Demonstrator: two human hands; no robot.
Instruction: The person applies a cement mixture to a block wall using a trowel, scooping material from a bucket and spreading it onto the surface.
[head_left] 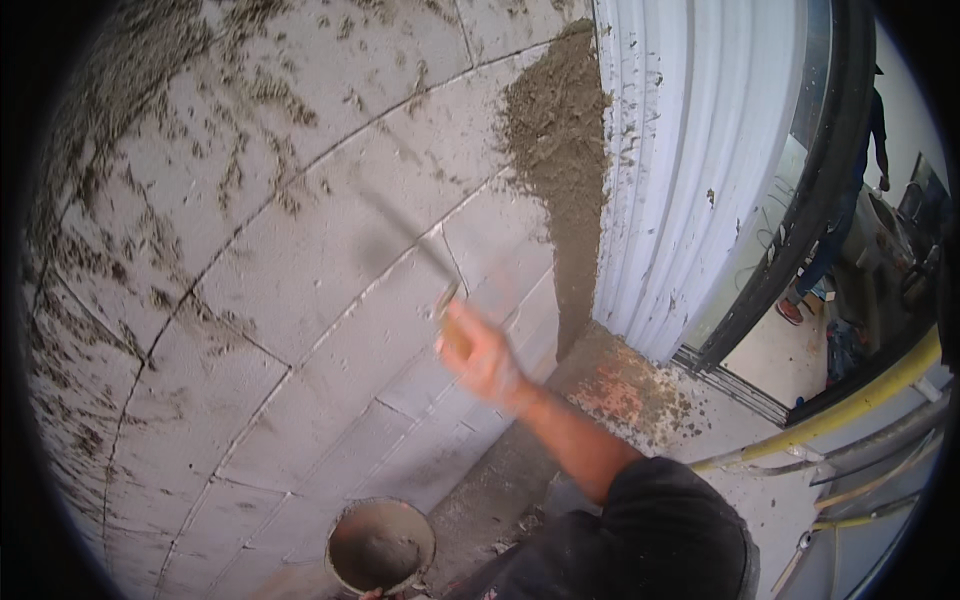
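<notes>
My right hand is closed round the handle of a trowel, smeared by motion, its blade pointing up and left in front of the pale block wall. At the lower edge stands a round bowl with grey wet mortar inside. Only a bit of my left hand shows, its fingers closed at the bowl's near rim. A rough strip of mortar covers the wall's right end, beside a white ribbed frame. Below the bare blocks, that strip narrows toward the floor.
Mortar splashes dot the wall's left side. Crumbs and stains lie on the floor by the corner. At right, a dark-framed doorway shows a person standing beyond it. A yellow bar and several poles lie at lower right.
</notes>
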